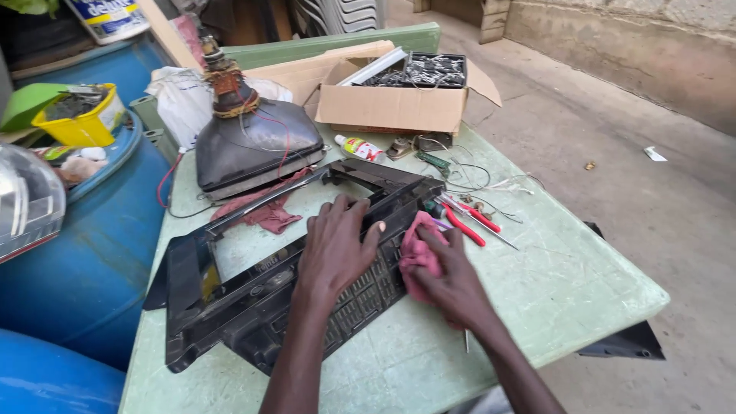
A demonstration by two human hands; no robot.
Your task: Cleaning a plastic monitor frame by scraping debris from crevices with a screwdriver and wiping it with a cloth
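Two bare hands work over a black plastic television front frame (253, 291) lying flat on the pale green table (583, 291), seen from the head camera. The left hand (333, 249) rests palm down on the frame's lower rail, its fingers (341, 205) spread open and flat, gripping nothing. The right hand (448, 280) presses a crumpled pink cloth (418, 253) against the frame's ribbed grille, its fingers closed around the cloth.

Just beyond the right hand lie red-handled pliers (464, 222), touching a tangle of thin wires. A second dull red rag (264, 215) lies under the frame's far rail. Behind it stands a dark glass picture tube (253, 146), face down with its copper-wound neck upward. Farther back, an open brown cardboard box (399, 103) holds metal parts, with a small white glue bottle (359, 147) lying near it. At the left, a blue plastic barrel (84, 261) carries a yellow tub (84, 123).
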